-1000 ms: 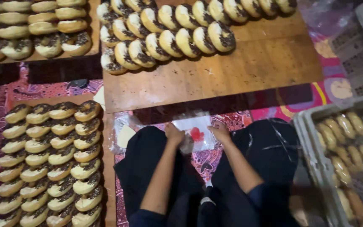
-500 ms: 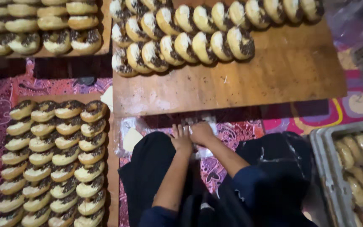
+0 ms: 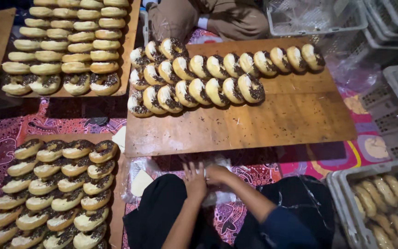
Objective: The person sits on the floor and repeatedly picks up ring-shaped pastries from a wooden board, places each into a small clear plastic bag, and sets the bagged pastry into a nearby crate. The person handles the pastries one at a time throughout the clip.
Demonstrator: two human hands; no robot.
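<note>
Head view shows the left hand (image 3: 194,180) and the right hand (image 3: 217,174) close together, both on a clear plastic bag (image 3: 217,196) that lies on the patterned mat (image 3: 254,175) between the person's knees, just below the near edge of the middle wooden board (image 3: 254,124). The left fingers are spread flat on the bag; the right fingers are curled on its top, but I cannot tell if they pinch it. On this board lie three rows of chocolate-sprinkled doughnuts (image 3: 199,87), about twenty-two together. Left of the board stands a second board (image 3: 120,193) with doughnuts in three columns. Behind it, to the left, is a third full board (image 3: 129,50). Right of the middle board is a grey plastic crate (image 3: 342,203) with wrapped doughnuts inside.
</note>
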